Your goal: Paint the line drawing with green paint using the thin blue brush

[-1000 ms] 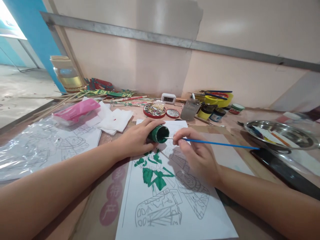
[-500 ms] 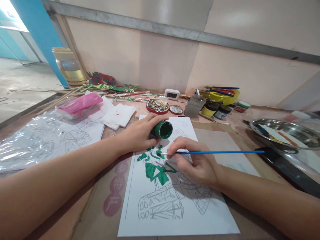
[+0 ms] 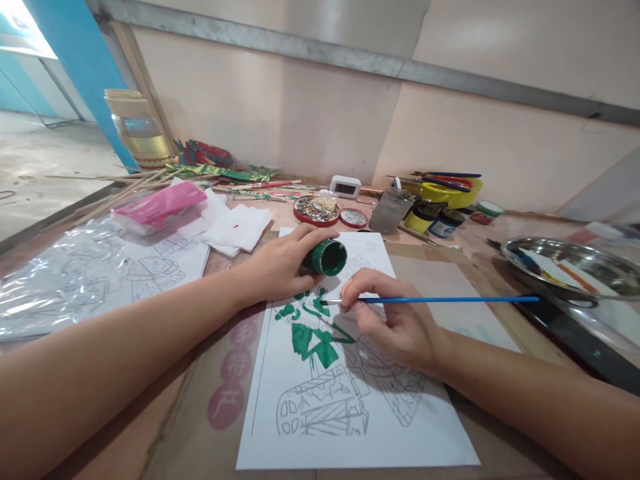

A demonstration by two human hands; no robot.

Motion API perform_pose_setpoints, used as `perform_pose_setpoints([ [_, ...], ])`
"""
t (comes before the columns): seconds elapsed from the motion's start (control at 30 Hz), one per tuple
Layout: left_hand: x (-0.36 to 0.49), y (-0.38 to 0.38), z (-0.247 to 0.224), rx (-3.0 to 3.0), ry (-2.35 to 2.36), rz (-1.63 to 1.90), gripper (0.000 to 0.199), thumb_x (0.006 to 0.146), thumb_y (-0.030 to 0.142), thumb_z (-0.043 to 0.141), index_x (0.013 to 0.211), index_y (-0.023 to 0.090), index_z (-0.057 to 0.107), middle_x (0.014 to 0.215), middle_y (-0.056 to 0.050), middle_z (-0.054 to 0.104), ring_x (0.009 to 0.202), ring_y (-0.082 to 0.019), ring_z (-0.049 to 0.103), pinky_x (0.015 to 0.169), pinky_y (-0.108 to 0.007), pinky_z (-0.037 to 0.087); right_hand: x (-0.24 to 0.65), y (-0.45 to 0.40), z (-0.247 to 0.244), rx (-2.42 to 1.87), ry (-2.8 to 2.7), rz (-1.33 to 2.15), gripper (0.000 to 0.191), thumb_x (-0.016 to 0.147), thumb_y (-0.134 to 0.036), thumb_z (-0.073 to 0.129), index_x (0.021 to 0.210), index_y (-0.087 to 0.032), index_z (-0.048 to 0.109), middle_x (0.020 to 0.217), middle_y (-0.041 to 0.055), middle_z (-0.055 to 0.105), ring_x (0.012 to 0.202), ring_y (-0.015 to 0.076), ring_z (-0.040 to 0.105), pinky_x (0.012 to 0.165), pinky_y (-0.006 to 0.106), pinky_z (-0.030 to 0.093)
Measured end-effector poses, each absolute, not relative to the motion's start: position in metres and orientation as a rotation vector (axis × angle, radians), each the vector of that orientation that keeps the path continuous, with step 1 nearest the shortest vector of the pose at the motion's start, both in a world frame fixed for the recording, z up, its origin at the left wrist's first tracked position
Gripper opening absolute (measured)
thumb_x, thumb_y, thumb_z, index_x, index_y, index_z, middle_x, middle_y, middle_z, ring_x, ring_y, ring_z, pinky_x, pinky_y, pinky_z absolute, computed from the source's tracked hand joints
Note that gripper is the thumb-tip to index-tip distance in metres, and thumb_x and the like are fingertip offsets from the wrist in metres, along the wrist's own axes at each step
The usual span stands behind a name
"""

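A jar of green paint [image 3: 332,258] lies tipped over the upper part of the paper, its open mouth facing me. My left hand [image 3: 290,261] is wrapped round it from the left. In my right hand [image 3: 393,317] a thin blue paintbrush [image 3: 445,300] is pinched near its tip, the handle pointing right. Its bristles touch or hover just over the green leaf-like shapes [image 3: 315,337] on the white sheet [image 3: 415,440]. Pencil line drawings [image 3: 325,407] fill the lower part of that sheet. Part of the drawing is hidden under both hands.
Brown cardboard [image 3: 200,400] lies under the sheet. Tissues [image 3: 240,227] and a pink packet [image 3: 160,207] are at left. Behind stand sequin-filled lids [image 3: 315,211], a small clock [image 3: 345,187], a cup of cloudy water [image 3: 390,208] and paint jars [image 3: 445,223]. A metal tray [image 3: 620,267] is at right.
The brush and my right hand have shifted slightly right and up. The bristles sit a little farther right over the green shapes. My left hand keeps its hold on the paint jar.
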State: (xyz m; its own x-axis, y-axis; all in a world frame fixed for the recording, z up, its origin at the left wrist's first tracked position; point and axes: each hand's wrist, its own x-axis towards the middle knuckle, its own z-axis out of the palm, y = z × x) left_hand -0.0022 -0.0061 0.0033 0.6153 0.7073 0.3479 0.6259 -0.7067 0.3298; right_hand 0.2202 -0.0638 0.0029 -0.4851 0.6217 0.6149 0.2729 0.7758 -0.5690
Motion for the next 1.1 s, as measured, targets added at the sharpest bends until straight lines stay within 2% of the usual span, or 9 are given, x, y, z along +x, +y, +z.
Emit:
perform_pose_setpoints([
  [0.4, -0.0032, -0.0049, 0.0017, 2.674, 1.066, 0.721, 0.072, 0.085, 0.021, 0.065, 0.150, 0.030, 0.036, 0.143, -0.010, 0.052, 0.123, -0.030, 0.061, 0.103, -0.044, 0.050, 0.2195, -0.0628, 0.0004, -0.539, -2.167, 0.554, 0.015, 0.091, -0.009, 0.058, 0.094, -0.019, 0.069, 0.087, 0.0047, 0.076, 0.082, 0.0175, 0.071, 0.076, 0.031, 0.057],
  [0.67, -0.0027, -0.0052, 0.0014, 2.672, 1.057, 0.729, 0.068, 0.087, 0.022, 0.063, 0.149, 0.028, 0.037, 0.142, -0.010, 0.052, 0.122, -0.029, 0.061, 0.101, -0.042, 0.051, 0.2212, -0.0655, 0.0048, -0.517, -2.240, 0.632, 0.018, 0.093, -0.011, 0.052, 0.100, -0.019, 0.068, 0.093, 0.0078, 0.076, 0.086, 0.0205, 0.071, 0.078, 0.034, 0.058],
  [1.1, -0.0016, -0.0067, 0.0039, 2.650, 1.071, 0.696, 0.068, 0.086, 0.022, 0.062, 0.149, 0.028, 0.038, 0.145, -0.010, 0.051, 0.123, -0.030, 0.061, 0.102, -0.043, 0.050, 0.2191, -0.0656, 0.0030, -0.538, -2.314, 0.644, 0.020, 0.091, -0.009, 0.051, 0.096, -0.020, 0.067, 0.087, 0.0050, 0.074, 0.080, 0.0189, 0.067, 0.075, 0.033, 0.055],
])
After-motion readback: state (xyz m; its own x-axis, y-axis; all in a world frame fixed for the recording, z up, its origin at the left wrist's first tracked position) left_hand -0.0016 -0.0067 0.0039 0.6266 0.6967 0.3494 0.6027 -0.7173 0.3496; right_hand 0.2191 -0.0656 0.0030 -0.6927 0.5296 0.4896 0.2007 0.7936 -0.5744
